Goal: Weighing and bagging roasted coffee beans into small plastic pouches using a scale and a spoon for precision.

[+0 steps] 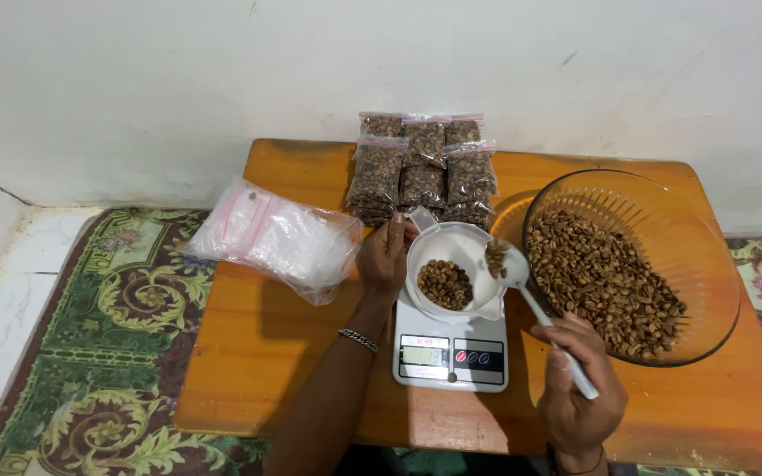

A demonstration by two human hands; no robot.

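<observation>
Left hand is cupped against the rim of the white bowl, fingers curled round its left side and steadying it on the scale. Right hand is closed on the handle of a white spoon, held near the handle's end; the spoon's head sits over the bowl's right edge, loaded with beans. A small heap of beans lies in the bowl. The glass bowl to the right, touching or just beside the scale, holds the bulk stock. Filled bags stand stacked at the back of the table; a pile of empty clear bags lies to the left. Judgement: beans are loose, light and roll readily, so a level spoon matters; the white bowl looks light and liable to slide on the scale, best held at the rim as now; the glass bowl is heavy and breakable
</observation>
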